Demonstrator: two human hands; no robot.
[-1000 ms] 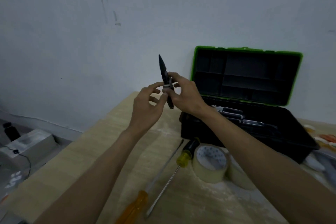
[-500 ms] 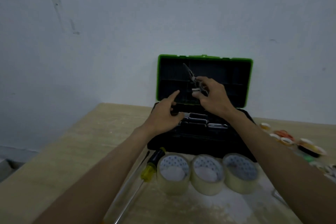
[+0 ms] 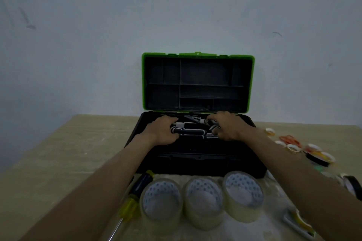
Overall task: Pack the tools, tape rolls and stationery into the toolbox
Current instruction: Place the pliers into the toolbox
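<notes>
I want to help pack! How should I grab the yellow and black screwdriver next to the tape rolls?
Take the screwdriver by its thick yellow-and-black handle, coming down from above. It lies flat on the table, and a tape roll sits close on its right, so a side approach looks cramped.

Nothing legible to report: no readable lettering, brand, number or sign on the toolbox point(image 3: 144, 84), the tape rolls point(image 3: 203, 213) or the screwdriver point(image 3: 130, 204), only a blurred dotted pattern showing through the roll cores.
</notes>
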